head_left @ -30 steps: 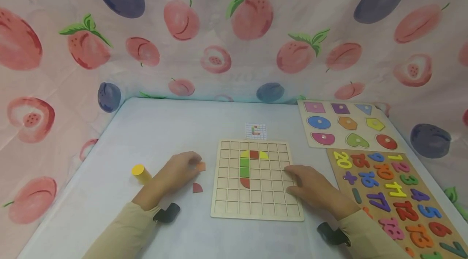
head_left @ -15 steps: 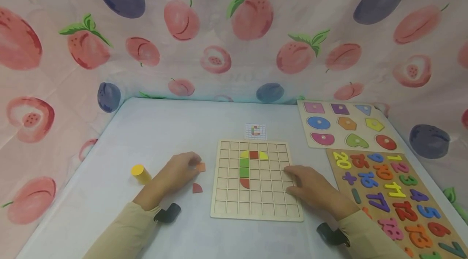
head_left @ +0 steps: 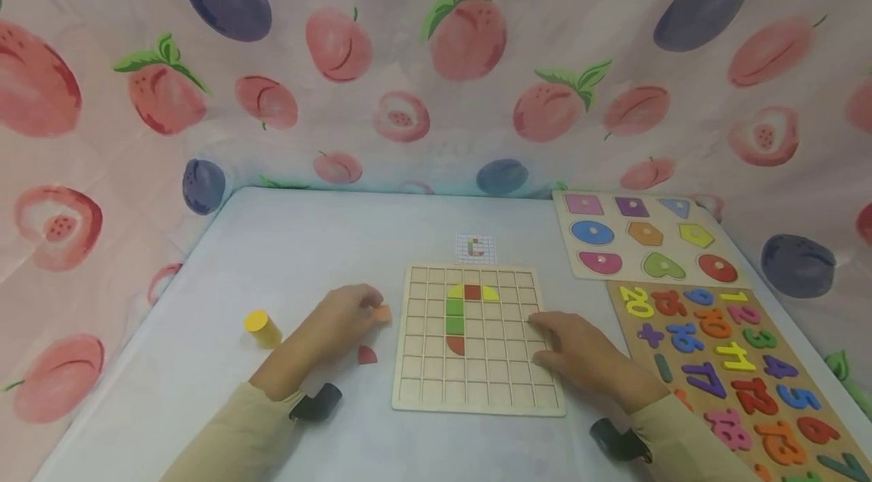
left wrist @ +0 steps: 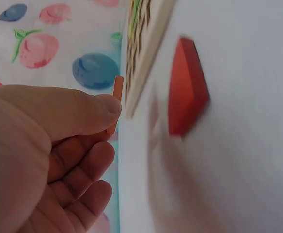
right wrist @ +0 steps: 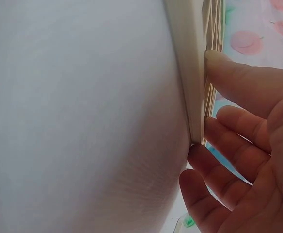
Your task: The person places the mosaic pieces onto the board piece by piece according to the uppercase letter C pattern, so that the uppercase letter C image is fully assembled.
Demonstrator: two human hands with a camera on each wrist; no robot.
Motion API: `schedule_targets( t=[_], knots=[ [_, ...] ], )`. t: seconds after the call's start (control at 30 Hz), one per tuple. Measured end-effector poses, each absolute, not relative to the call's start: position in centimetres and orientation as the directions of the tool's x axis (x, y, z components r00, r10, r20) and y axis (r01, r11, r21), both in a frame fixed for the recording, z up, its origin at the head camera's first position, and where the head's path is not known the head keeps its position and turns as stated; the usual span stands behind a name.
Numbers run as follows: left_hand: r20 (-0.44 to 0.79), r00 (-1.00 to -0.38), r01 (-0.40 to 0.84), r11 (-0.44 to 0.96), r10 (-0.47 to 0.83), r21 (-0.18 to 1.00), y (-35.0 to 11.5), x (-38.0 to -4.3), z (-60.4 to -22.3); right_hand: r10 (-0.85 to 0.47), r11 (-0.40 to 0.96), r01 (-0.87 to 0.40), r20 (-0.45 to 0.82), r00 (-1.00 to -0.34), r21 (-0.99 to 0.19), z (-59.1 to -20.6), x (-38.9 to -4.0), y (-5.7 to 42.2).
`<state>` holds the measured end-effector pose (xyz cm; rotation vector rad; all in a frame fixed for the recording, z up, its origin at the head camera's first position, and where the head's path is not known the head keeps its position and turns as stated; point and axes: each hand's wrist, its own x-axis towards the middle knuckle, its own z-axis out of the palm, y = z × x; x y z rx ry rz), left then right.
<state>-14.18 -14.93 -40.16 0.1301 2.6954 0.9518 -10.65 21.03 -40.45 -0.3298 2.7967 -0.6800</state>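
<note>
My left hand (head_left: 341, 321) pinches a small orange square tile (head_left: 384, 313) between thumb and fingers, just left of the wooden grid board (head_left: 504, 384). In the left wrist view the orange tile (left wrist: 117, 92) appears edge-on, raised off the table. A red quarter-circle tile (head_left: 367, 355) lies on the table below that hand. With loosely bent fingers, my right hand (head_left: 582, 352) touches the board's right edge; its thumb (right wrist: 224, 70) rests on the board's rim. Yellow, red and green tiles (head_left: 455, 325) sit in the board's upper-middle cells, forming a hooked shape.
A small printed pattern card (head_left: 475, 248) lies behind the board. Left of my left hand stands a yellow cylinder (head_left: 262, 328). At the right are a knobbed shape puzzle (head_left: 664, 246) and a number puzzle (head_left: 729, 346), partly under my right sleeve.
My left hand has shifted slightly right with the orange tile, towards the board. The right hand stays at the board's edge. The whole head view has dropped slightly.
</note>
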Motion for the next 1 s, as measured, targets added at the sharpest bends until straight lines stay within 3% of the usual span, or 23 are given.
schedule_targets(
  t=[0.13, 0.23, 0.5, 1.0],
  knots=[
    [-0.333, -0.933, -0.120, 0.756, 0.136, 0.644, -13.5, -13.9, -39.9, -0.270, 0.866, -0.151, -0.191, -0.944, -0.477, -40.4, -10.7, 21.0],
    [-0.342, -0.928, -0.126, 0.743, 0.145, 0.657, -12.5, -13.7, -40.0, -0.259, 0.869, -0.137, -0.200, -0.945, -0.475, -40.4, -10.6, 21.0],
    [-0.182, -0.929, 0.134, 0.753, 0.321, 0.645, -9.9, -13.4, -39.7, -0.266, 0.860, -0.144, -0.188, -0.946, -0.489, -40.7, -10.7, 21.0],
    [-0.065, -0.847, 0.379, 0.687, 0.527, 0.620, -6.8, -12.6, -40.7, -0.275, 0.847, -0.145, -0.188, -0.943, -0.512, -41.0, -10.5, 21.2]
  ],
)
